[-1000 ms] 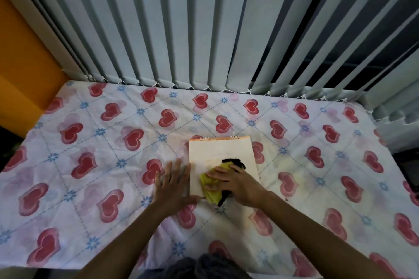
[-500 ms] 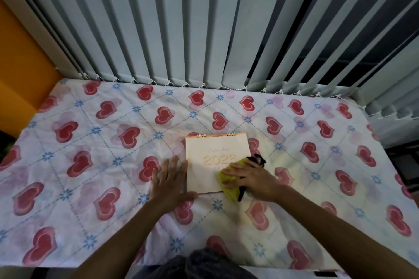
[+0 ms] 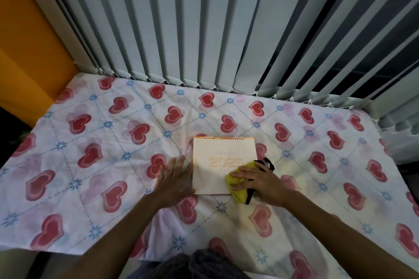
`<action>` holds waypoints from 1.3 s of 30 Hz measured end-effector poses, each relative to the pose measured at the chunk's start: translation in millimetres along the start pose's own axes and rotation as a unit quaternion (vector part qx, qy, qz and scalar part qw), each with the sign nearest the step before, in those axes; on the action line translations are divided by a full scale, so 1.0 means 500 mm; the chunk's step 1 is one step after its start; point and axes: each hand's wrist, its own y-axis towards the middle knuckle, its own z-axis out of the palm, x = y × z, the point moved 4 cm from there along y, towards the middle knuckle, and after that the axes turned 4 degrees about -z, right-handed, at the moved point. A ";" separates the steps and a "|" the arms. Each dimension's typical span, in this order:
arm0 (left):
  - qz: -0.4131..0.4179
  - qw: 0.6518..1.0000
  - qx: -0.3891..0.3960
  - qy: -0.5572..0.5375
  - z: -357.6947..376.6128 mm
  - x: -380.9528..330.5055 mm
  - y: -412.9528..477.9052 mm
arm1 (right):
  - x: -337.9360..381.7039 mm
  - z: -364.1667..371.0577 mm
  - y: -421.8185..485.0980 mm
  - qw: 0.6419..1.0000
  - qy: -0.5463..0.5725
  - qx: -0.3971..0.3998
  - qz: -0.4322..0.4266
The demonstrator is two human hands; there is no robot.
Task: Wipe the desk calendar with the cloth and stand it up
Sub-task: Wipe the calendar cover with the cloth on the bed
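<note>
A cream desk calendar [image 3: 217, 161] with a wire spiral along its far edge lies flat on the heart-patterned tablecloth [image 3: 95, 165], its cover reading 2023. My right hand [image 3: 258, 183] presses a yellow cloth with black trim [image 3: 238, 188] onto the calendar's near right corner. My left hand [image 3: 174, 179] lies flat, fingers spread, against the calendar's left edge, thumb at its near left corner.
Grey vertical blinds [image 3: 204, 29] hang right behind the table's far edge. An orange wall [image 3: 25, 52] stands at the left. A white unit [image 3: 401, 142] sits past the table's right edge.
My right hand and the cloth have slid from the calendar's middle to its right near corner, uncovering the 2023 print. My left hand has stayed at the left edge.
</note>
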 end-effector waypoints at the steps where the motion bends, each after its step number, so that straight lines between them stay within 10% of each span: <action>1: 0.000 1.000 0.001 -0.006 -0.001 0.000 0.000 | 0.011 0.002 0.017 1.000 -0.002 -0.001 -0.009; 11: -0.017 0.999 -0.033 -0.031 0.003 0.014 -0.004 | 0.072 0.012 0.150 0.993 0.006 0.080 -0.088; 20: -0.023 0.998 -0.033 -0.040 0.005 0.014 -0.008 | 0.023 -0.034 0.280 0.995 0.020 -0.018 0.096; 31: -0.012 0.998 -0.046 -0.039 0.019 0.022 0.002 | 0.078 0.031 0.177 0.997 0.010 0.075 0.002; 39: -0.014 0.999 -0.032 -0.030 0.006 0.009 -0.005 | 0.032 -0.030 0.284 0.992 -0.009 -0.003 0.128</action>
